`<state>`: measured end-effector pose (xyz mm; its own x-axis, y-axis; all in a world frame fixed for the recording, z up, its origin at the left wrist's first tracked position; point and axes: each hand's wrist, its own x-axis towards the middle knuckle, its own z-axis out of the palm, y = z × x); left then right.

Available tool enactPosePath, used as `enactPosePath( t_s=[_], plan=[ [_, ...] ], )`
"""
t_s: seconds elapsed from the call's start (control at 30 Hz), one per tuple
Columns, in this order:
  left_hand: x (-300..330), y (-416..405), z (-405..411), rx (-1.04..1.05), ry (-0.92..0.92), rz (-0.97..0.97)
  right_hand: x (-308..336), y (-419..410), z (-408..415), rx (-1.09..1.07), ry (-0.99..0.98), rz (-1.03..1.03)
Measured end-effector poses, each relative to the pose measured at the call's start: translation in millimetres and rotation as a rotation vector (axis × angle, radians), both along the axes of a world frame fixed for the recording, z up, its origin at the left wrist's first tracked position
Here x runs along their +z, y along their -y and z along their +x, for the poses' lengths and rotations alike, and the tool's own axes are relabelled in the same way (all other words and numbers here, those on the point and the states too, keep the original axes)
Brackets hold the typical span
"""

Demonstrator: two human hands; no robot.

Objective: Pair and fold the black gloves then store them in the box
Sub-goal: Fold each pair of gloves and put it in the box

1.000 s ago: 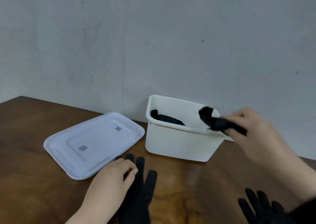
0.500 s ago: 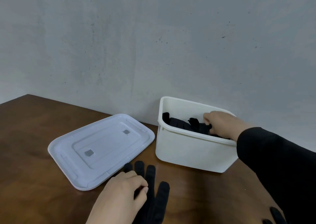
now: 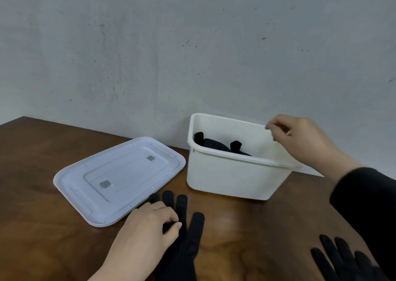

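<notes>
although the near wall of the white box (image 3: 231,175) hid most of its inside, folded black gloves (image 3: 214,144) showed above the rim at the box's left end, with two dark tips poking up; how many lay in there could not be told. a black glove (image 3: 186,238) lay flat on the brown table (image 3: 42,195) in front of the box, its cuff end cut off by the bottom edge. the left hand (image 3: 150,227) rested on that glove with fingers curled under, covering its left side, and whether the fingertips pinched the fabric could not be made out. another black glove (image 3: 342,261) lay at the lower right, partly cut off by the frame and partly behind the dark sleeve (image 3: 368,205). the right hand (image 3: 300,139) hovered above the right end of the box, blurred, fingers loosely bent and holding nothing, well apart from both loose gloves. the white lid (image 3: 120,180) lay flat just left of the box, its near corner beside the left hand.
</notes>
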<state>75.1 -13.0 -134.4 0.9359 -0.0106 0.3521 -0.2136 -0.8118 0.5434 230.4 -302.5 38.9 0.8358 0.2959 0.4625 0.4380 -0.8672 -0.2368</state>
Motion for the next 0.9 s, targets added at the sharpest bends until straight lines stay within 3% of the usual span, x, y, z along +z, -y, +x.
enactPosePath(
  t_s=[0.1,0.3,0.47,0.57,0.73,0.9],
  plan=[
    [10,5,-6,-0.026,0.005,0.017,-7,29,-67,-0.010,0.109,0.045],
    [37,22,-28,-0.142,-0.131,0.221,-69,112,-182,-0.150,-0.188,-0.100],
    [43,20,-44,-0.350,-0.435,0.319,-136,174,-233,-0.117,-0.361,-0.179],
    [41,17,-46,-0.386,-0.442,0.366,-157,159,-251,-0.118,-0.406,-0.195],
    [45,21,-50,-0.371,-0.358,0.423,-179,81,-244,0.014,-0.203,-0.089],
    [48,21,-50,-0.313,-0.297,0.416,-183,-3,-236,0.122,-0.186,-0.007]
  ],
)
